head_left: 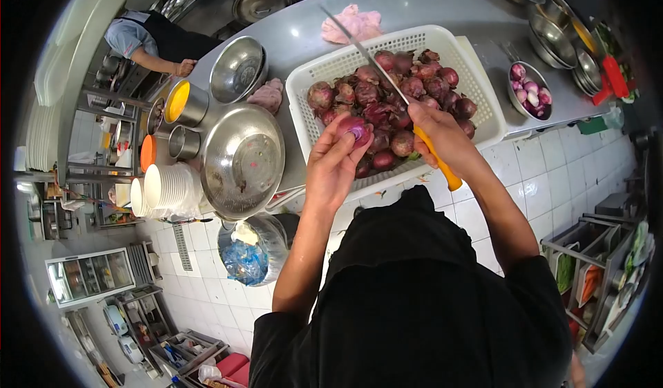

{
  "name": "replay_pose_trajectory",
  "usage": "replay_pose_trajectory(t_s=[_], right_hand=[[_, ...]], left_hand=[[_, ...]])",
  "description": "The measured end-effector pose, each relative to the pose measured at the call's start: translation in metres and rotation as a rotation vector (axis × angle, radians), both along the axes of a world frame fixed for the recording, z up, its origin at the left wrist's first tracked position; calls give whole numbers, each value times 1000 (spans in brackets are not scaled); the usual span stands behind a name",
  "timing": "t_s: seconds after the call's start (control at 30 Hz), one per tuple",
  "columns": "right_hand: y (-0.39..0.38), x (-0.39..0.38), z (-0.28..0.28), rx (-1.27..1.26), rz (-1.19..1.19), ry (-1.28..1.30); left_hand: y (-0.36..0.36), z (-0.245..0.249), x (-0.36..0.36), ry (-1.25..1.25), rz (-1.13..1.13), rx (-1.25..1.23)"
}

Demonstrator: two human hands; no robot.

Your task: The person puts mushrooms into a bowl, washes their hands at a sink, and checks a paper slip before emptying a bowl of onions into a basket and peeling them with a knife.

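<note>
My left hand (333, 163) holds a red onion (354, 131) between its fingers, above the near left part of a white plastic basket (298, 105). Wrapped round the orange handle of a long knife (376, 62) is my right hand (442, 136); the blade points up and to the left, over the basket and apart from the onion. Many unpeeled red onions (369, 92) fill the basket. To its right, a metal bowl (518, 105) holds several peeled onions (530, 92).
A large metal bowl (242, 156) and a smaller one (237, 70) stand left of the basket. Pink cloths (352, 23) lie on the metal counter (304, 29). Below is a lined bin (243, 257). A co-worker's arm (155, 63) shows at the upper left.
</note>
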State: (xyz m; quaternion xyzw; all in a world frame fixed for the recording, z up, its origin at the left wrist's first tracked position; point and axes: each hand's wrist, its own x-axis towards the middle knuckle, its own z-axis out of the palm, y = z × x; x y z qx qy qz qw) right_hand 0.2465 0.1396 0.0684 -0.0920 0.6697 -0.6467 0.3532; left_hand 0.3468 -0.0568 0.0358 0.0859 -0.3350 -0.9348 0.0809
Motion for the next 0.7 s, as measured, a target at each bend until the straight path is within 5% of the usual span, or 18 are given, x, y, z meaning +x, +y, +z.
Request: replay_pose_trajectory(t_s=[0.23,0.47,0.7], right_hand=[[3,3,6,36,11,-36],[-3,37,1,-43,109,319],[-3,36,0,-33,117,304]], left_hand=[[15,-3,-7,-77,144,-327],[31,12,-11,-82,140,-297],[34,12,-8,-43,127,-308]])
